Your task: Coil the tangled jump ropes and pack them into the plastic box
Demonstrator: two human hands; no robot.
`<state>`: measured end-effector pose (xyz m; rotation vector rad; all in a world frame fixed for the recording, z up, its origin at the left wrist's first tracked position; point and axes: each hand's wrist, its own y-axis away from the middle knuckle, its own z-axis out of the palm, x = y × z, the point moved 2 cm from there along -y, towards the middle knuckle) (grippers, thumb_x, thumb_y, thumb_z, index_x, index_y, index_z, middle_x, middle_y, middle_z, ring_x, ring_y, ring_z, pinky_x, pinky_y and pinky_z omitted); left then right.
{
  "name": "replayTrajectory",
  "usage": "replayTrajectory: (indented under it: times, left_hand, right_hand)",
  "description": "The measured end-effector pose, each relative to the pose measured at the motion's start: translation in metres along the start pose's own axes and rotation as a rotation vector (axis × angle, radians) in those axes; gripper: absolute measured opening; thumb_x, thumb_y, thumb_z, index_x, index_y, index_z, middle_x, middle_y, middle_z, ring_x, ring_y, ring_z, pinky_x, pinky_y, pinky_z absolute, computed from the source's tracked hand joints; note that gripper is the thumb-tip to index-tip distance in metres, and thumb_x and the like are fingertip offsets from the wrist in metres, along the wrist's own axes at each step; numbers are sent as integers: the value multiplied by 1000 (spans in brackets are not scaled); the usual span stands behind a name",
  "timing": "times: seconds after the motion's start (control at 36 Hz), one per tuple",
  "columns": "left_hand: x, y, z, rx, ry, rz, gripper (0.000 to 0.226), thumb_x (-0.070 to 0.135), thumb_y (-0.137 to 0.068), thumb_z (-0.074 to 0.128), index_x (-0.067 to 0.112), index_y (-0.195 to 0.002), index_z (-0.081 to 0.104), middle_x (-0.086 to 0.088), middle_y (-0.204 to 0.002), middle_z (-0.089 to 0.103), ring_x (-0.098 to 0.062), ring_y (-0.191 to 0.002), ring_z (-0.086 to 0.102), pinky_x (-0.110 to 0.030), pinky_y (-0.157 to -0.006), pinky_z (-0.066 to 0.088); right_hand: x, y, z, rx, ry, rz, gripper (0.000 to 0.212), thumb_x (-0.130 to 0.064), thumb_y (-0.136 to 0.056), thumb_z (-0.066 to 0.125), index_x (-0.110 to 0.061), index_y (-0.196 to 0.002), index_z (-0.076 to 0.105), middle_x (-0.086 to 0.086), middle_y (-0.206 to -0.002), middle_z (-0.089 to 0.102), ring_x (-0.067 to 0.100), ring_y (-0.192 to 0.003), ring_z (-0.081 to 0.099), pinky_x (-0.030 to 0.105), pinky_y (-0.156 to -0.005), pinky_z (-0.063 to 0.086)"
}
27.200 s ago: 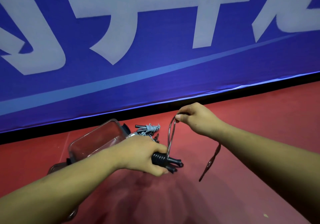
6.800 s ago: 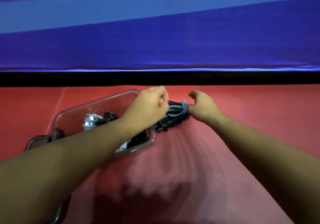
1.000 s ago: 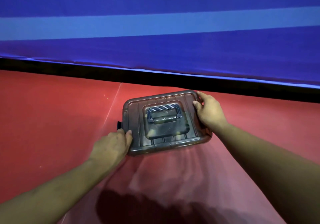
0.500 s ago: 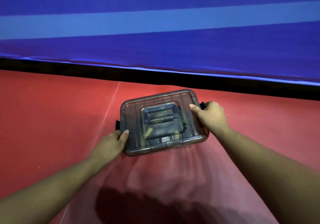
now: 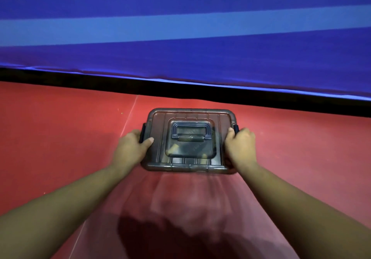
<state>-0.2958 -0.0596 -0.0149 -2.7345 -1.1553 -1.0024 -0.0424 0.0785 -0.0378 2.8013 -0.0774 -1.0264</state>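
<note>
the plastic box (image 5: 188,165), its lid (image 5: 158,138) closed, is set on the red floor (image 5: 60,138). open floor is left on both sides of it, and a blue banner (image 5: 180,58) stands close behind it. its left edge is gripped by the left hand (image 5: 131,148), thumb laid on the lid, beside a dark latch (image 5: 143,135). its right edge is gripped by the right hand (image 5: 241,148), fingers curled. under the tinted lid only dim shapes can be made out.

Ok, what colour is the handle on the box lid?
Dark navy blue handle, on the smoky translucent plastic lid; head view.
</note>
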Motion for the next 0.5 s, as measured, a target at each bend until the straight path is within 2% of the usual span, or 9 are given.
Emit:
replayTrajectory:
  times: [0.06, 0.14, 0.31, 0.39, 0.5]
  left_hand:
    - [11, -5, 3, 45, -110, 63, 22, 25, -92, 67, 7, -105, 67, -18, -98, 73, -36, -97, 67, -42, -83, 52]
    - [15, -9, 9, 68, -183, 92, 15, 21, -93, 63, 7, -97, 65, -21, -91, 71, -40, -93, 65, -41, -77, 51]
    - [6, -5, 18, 89, -230, 71, 20, 21, -98, 57, 4, -108, 62, -28, -92, 69, -46, -94, 64, -43, -76, 48]
    - [11, -9, 17, 55, -261, 72, 23, 22, -99, 54, 4, -112, 60, -29, -97, 69, -47, -97, 64, -44, -79, 49]
    - [28, -10, 0, -43, -305, 46, 33, 29, -98, 55, 0, -115, 56, -29, -106, 67, -46, -105, 62, -48, -88, 51]
  right_hand:
    - [3, 6, 0, 26, -45, 20, 37, -19, -101, 45, 14, -117, 49, 33, -121, 50, 43, -112, 47, 38, -92, 28]
    - [-1, 10, 3, 52, -55, 19, 34, -19, -101, 45, 10, -119, 47, 30, -122, 48, 44, -109, 49, 42, -93, 33]
    - [-4, 4, 1, 34, -34, -10, 34, -23, -101, 46, 7, -117, 48, 26, -119, 48, 44, -105, 51, 44, -89, 38]
    - [0, -6, -5, -45, -58, 3, 36, -27, -101, 46, 6, -115, 48, 26, -117, 51, 42, -107, 52, 42, -89, 38]
    - [-1, -14, -29, -146, 15, 45, 51, -41, -98, 49, 7, -114, 51, 28, -115, 58, 42, -111, 54, 43, -93, 41]
